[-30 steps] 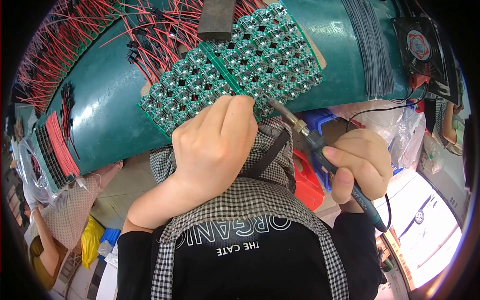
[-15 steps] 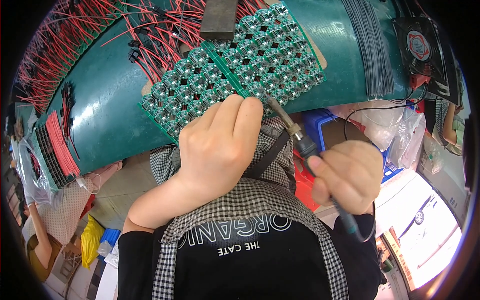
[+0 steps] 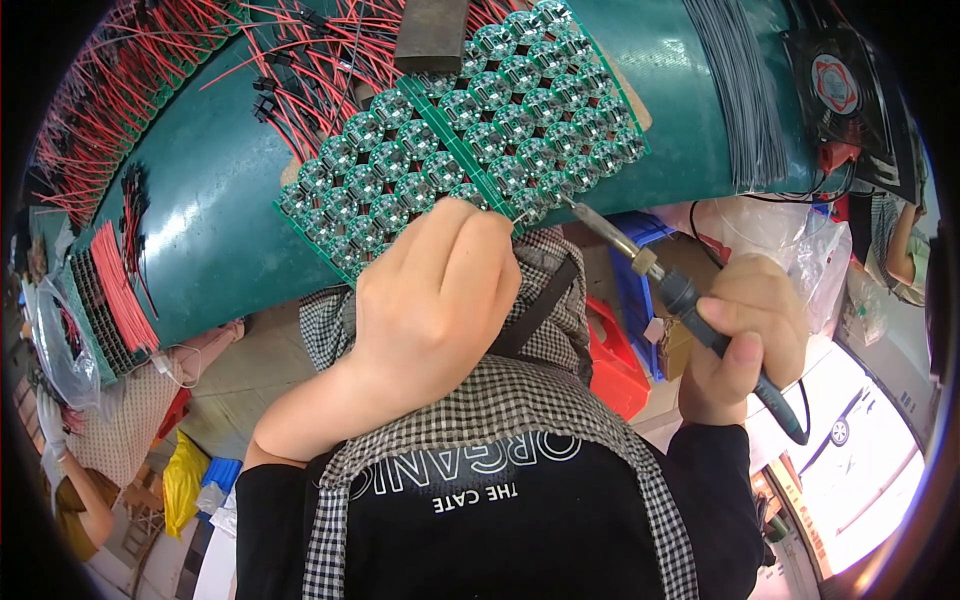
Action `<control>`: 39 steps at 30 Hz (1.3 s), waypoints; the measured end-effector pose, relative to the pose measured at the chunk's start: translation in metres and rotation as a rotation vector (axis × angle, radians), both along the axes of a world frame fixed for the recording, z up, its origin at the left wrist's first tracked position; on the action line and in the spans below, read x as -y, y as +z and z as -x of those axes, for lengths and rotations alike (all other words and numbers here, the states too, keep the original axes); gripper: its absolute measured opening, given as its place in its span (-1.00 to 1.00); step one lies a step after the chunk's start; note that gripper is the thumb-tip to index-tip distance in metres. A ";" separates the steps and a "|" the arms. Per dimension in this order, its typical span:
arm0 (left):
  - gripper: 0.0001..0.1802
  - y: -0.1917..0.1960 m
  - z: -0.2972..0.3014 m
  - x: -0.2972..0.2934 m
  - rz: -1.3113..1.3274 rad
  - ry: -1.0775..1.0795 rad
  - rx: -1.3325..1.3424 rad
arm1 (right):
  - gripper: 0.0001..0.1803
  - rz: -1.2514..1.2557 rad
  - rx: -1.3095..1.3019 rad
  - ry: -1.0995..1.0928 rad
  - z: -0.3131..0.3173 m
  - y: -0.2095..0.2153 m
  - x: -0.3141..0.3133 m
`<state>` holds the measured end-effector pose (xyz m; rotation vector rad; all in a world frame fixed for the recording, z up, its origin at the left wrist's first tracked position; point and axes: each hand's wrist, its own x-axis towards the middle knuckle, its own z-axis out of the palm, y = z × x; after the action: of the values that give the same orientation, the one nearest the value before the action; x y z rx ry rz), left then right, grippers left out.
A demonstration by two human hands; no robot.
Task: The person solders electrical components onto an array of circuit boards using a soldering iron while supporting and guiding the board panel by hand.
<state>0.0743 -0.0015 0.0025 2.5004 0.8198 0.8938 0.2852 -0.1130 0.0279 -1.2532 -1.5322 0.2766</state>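
Observation:
A green circuit board panel point(image 3: 462, 150), made of many small round boards in rows, lies slanted on the bench. My left hand point(image 3: 435, 275) is closed at the panel's near edge, its fingertips pressed together. Whatever they pinch is hidden behind the knuckles. My right hand point(image 3: 750, 335) grips a soldering iron point(image 3: 678, 293) by its dark handle, to the right of the panel. The iron's metal tip points up and left, close to the round boards at the near edge; whether it touches them I cannot tell. A dark metal block point(image 3: 432, 38) stands at the panel's far edge.
Red and black wires with connectors point(image 3: 300, 60) lie beyond the panel on the green bench mat point(image 3: 225, 150). Grey wires point(image 3: 735, 95) and a black fan point(image 3: 838, 85) are at the right. Below stand a blue crate point(image 3: 635, 290) and a red stool point(image 3: 615, 370). Another person's arm point(image 3: 85, 490) shows at far left.
My right hand has moved right with the soldering iron, and the tip has shifted right along the panel's near edge. My left hand has moved slightly left and down.

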 end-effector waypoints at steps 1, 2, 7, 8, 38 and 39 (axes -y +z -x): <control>-0.81 0.002 0.000 0.002 -0.009 -0.016 -0.051 | -0.78 0.006 0.004 -0.010 0.000 -0.002 0.004; -0.82 0.003 -0.001 0.004 -0.019 -0.032 -0.102 | -0.78 -0.023 0.031 0.003 0.000 -0.004 0.009; -0.82 0.001 -0.005 0.006 -0.104 -0.010 -0.097 | -0.82 -0.026 0.128 0.031 0.005 -0.009 0.010; -0.82 0.000 -0.005 0.006 -0.118 -0.011 -0.118 | -0.82 -0.028 0.125 0.030 0.004 -0.011 0.009; -0.80 0.004 -0.006 0.009 -0.018 -0.002 -0.186 | -0.81 -0.027 0.138 0.108 -0.006 -0.012 0.011; -0.80 0.003 -0.006 0.009 -0.018 -0.002 -0.186 | -0.81 -0.043 0.154 0.111 -0.005 -0.012 0.010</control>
<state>0.0806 -0.0104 0.0055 2.6289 0.8698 0.6778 0.2900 -0.1225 0.0164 -1.1793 -1.7342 0.2217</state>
